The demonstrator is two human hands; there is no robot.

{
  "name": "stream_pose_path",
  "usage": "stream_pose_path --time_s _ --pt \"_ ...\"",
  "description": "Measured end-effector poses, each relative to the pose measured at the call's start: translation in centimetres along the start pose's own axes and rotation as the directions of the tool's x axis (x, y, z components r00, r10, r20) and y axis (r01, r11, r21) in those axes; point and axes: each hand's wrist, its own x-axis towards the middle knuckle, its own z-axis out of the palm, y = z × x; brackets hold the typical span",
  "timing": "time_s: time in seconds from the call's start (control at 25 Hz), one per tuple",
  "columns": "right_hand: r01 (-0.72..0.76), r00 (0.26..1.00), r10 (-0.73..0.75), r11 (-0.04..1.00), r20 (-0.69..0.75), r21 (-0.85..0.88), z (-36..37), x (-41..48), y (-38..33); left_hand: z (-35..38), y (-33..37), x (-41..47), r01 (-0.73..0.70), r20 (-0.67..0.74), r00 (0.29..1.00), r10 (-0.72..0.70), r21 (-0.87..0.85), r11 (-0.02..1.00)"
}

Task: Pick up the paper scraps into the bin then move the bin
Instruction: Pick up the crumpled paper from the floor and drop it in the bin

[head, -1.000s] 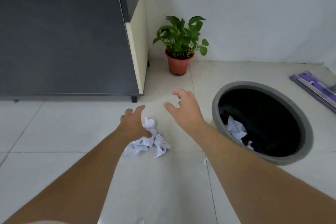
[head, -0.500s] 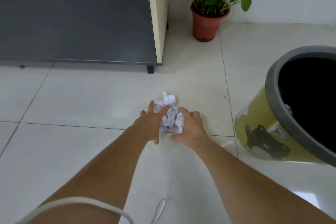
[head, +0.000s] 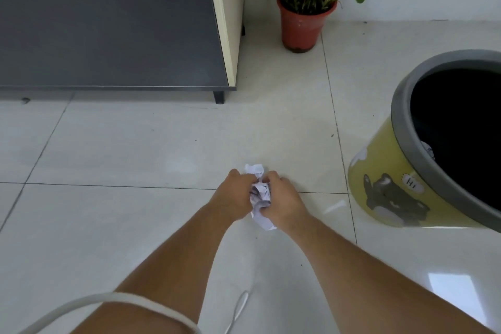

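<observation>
Crumpled white paper scraps (head: 260, 192) with printed marks lie on the pale floor tiles, pressed together between my two hands. My left hand (head: 235, 196) closes on them from the left and my right hand (head: 282, 200) from the right; paper pokes out above and below the fingers. The bin (head: 401, 133), yellow with a cartoon animal and a grey rim, stands to the right, partly cut off by the frame edge. Its inside is dark, and a bit of white paper (head: 428, 150) shows just inside the rim.
A dark cabinet (head: 108, 22) with a cream side panel and a short leg stands at the back left. A potted green plant (head: 303, 13) in a red-brown pot sits against the white wall. A white cable (head: 238, 309) hangs near my arms.
Both hands have come together over the scraps and closed on them, bunching the paper into one wad. The view has shifted left and lower, so the bin sits further right.
</observation>
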Motion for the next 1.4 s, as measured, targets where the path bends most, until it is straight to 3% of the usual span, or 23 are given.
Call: stream_pose_path --time_s 0.2,0.4,0.68,1.04,1.4 --pt "0.062 0.978 -0.061 0.998 -0.2 0.0 -3.3 -1.0 -2.8 -4.0 2.7 -0.4 0.056 -0.114 0.991 -0.065 -0.086 0.995" --pt "0.167 0.93 -0.157 0.986 -0.331 0.002 -10.9 -2.9 -8.0 -12.0 8.6 -1.4 -0.052 -0.26 0.965 0.043 -0.027 0.998" --pt "0.308 0.786 -0.29 0.949 -0.546 -0.06 -25.3 -9.0 -13.2 -22.1 22.3 -4.3 -0.222 -0.394 0.894 0.214 0.025 0.975" --pt "0.065 0.713 -0.141 0.989 -0.686 -0.136 -39.2 -18.0 -5.4 -18.7 39.6 -5.0 -0.464 -0.384 0.808 0.447 0.053 0.884" --pt "0.072 0.718 -0.128 0.991 -0.684 -0.111 -39.7 -18.8 -3.0 -16.2 41.3 -3.9 -0.458 -0.345 0.832 0.434 0.012 0.889"
